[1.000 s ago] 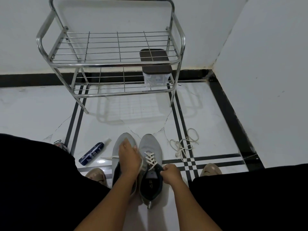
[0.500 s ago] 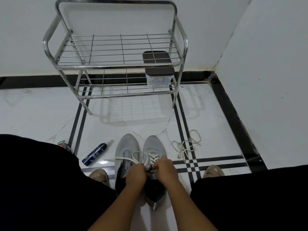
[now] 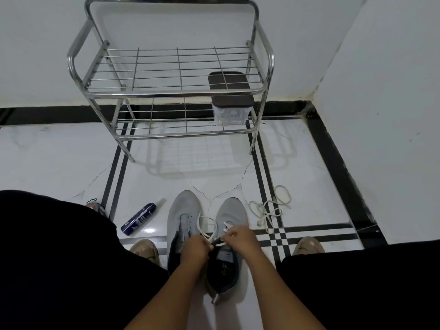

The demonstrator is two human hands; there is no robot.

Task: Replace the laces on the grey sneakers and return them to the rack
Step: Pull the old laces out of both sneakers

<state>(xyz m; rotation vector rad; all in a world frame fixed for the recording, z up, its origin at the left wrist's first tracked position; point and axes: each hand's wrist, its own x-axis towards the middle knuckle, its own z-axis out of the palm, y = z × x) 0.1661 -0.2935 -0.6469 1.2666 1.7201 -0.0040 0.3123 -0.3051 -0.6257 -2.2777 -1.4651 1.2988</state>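
Now we have both hands together over the tongue of the right sneaker (image 3: 229, 217): our left hand (image 3: 194, 250) and our right hand (image 3: 242, 239) each pinch an end of the white lace (image 3: 209, 225), fingers curled tight on it, knuckles almost touching. A second ago our left hand lay over the left sneaker (image 3: 182, 217) and the right one sat lower by the collar; since then they have closed in at the top eyelets, and a loop of lace now arcs toward 11 o'clock across the gap between the shoes. We judge that the right shoe is laced nearly to the top and that we are tightening or starting the knot. The left shoe, just beside it at 9 o'clock, looks unlaced, so much of the job remains.

Outward, the old lace (image 3: 270, 209) lies loose on the floor at 2 o'clock, near the right toe but apart from it. A dark spray bottle (image 3: 139, 221) lies at 9 o'clock, well apart. Our knees hem the shoes in on both sides.

At 12 o'clock stands the steel rack (image 3: 171, 91), with open tile between. Its top shelf is bare; a lidded box (image 3: 229, 101) takes the right end of the lower shelf, leaving the left part free.
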